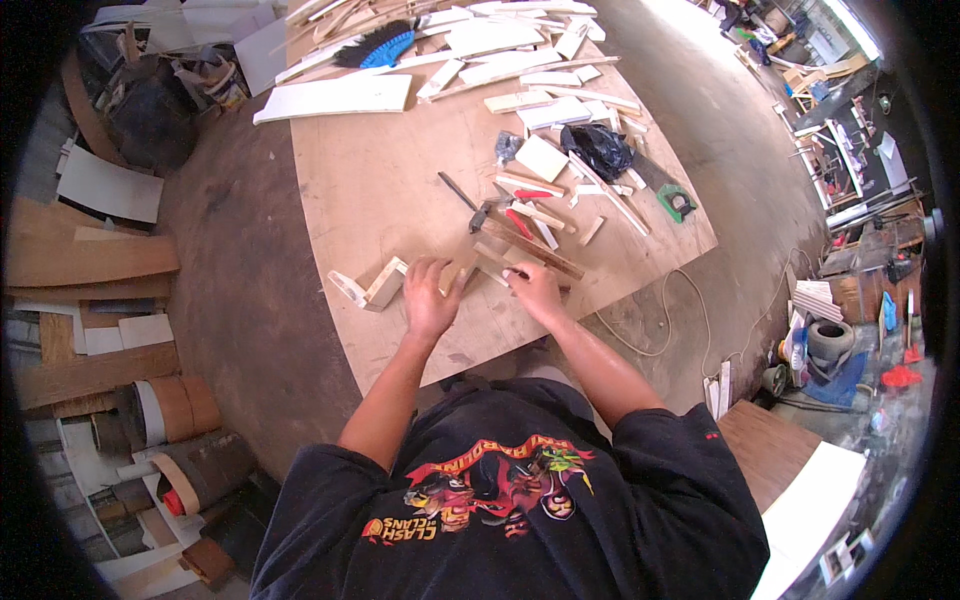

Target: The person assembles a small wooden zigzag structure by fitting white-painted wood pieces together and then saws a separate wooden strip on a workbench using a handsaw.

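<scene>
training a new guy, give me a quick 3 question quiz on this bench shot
1. True or false: the left hand lies flat on a wood block.
2. Which lies beyond the hands? A) red-handled pliers B) a drill C) a paint tin
3. What colour is the brush at the far end of the table?

Key: 1 true; 2 A; 3 blue and black. The right hand rests on a wood strip.

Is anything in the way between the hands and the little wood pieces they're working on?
Nothing visible. The left hand already lies on a small wood block, and the right hand touches the wooden strips on the plywood table. The hammer lies farther back.
</scene>
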`<move>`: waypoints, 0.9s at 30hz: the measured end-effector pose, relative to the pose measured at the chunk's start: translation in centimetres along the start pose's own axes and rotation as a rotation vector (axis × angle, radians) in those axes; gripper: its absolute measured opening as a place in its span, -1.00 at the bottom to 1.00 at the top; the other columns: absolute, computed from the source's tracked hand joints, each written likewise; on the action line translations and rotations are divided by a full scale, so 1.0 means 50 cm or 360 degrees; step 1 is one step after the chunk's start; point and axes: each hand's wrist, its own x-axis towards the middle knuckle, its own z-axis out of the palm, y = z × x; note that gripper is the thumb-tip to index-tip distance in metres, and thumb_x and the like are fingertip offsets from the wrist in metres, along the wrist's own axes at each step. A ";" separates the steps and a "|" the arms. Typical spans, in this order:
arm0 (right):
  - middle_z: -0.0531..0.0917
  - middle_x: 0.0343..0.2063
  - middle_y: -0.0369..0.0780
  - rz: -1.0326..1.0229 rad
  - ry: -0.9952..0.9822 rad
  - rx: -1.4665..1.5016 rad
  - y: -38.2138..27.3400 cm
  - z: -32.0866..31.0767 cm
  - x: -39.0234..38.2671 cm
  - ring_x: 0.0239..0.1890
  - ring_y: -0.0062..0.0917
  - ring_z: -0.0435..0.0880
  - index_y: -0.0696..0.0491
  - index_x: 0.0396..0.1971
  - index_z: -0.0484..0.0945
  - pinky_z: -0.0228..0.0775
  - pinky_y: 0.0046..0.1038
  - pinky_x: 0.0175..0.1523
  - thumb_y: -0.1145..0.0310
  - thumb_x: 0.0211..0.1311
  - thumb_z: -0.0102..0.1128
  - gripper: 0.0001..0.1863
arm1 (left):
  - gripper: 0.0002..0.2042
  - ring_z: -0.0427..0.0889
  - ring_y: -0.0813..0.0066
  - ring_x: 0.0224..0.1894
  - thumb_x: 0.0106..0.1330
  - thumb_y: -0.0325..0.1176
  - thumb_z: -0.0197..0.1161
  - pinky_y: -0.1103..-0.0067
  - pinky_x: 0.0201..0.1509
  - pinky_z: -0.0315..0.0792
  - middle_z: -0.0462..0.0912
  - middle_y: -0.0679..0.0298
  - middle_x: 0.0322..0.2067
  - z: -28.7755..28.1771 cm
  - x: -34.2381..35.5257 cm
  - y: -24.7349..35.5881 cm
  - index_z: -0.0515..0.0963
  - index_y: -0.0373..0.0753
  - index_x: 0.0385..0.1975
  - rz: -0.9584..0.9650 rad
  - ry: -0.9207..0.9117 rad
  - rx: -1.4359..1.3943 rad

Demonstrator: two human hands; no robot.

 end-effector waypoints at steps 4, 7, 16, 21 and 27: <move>0.74 -0.47 -0.07 -0.0143 0.0376 -0.0325 0.034 -0.079 0.077 -0.39 -0.28 0.76 0.17 -0.33 0.71 0.55 -0.27 -0.21 0.22 0.25 0.31 -0.72 | -0.70 0.51 0.02 0.08 0.16 -0.34 0.42 0.20 0.22 0.36 0.61 0.05 -0.10 0.068 0.029 0.059 0.62 -0.26 -0.12 -0.0031 0.0015 -0.0096; 0.70 -0.21 -0.03 0.0033 0.0172 -0.0690 0.127 -0.143 0.169 -0.11 -0.12 0.69 0.10 -0.14 0.66 0.52 -0.18 0.00 0.22 0.19 0.36 -0.68 | -0.73 0.52 0.01 0.07 0.16 -0.39 0.41 0.21 0.22 0.37 0.64 0.07 -0.13 0.120 0.051 0.106 0.63 -0.26 -0.14 -0.0101 0.0066 -0.0066; 0.66 -0.12 0.02 -0.0223 -0.0262 -0.1005 0.253 -0.156 0.312 -0.04 -0.04 0.65 0.06 0.11 0.48 0.49 -0.10 0.04 0.20 0.23 0.32 -0.52 | -0.79 0.56 0.04 0.01 0.16 -0.44 0.39 0.23 0.17 0.40 0.68 0.11 -0.19 0.257 0.091 0.263 0.65 -0.27 -0.21 -0.0189 0.0121 -0.0003; 0.66 -0.13 0.03 -0.0018 -0.0488 -0.0723 0.205 -0.240 0.304 0.01 -0.06 0.62 0.08 -0.09 0.56 0.46 -0.08 0.04 0.12 0.23 0.32 -0.61 | -0.81 0.58 0.04 -0.04 0.18 -0.41 0.38 0.25 0.12 0.43 0.67 0.07 -0.21 0.337 0.096 0.302 0.64 -0.29 -0.23 -0.0276 -0.0015 -0.0150; 0.54 0.09 -0.01 -0.0012 0.0635 -0.1193 0.376 -0.394 0.382 0.24 -0.07 0.42 0.01 0.09 0.47 0.31 0.02 0.25 0.11 0.23 0.31 -0.51 | -0.81 0.66 0.05 -0.16 0.22 -0.36 0.38 0.29 -0.02 0.51 0.71 0.04 -0.27 0.383 0.088 0.320 0.66 -0.32 -0.26 -0.0481 -0.0190 -0.0281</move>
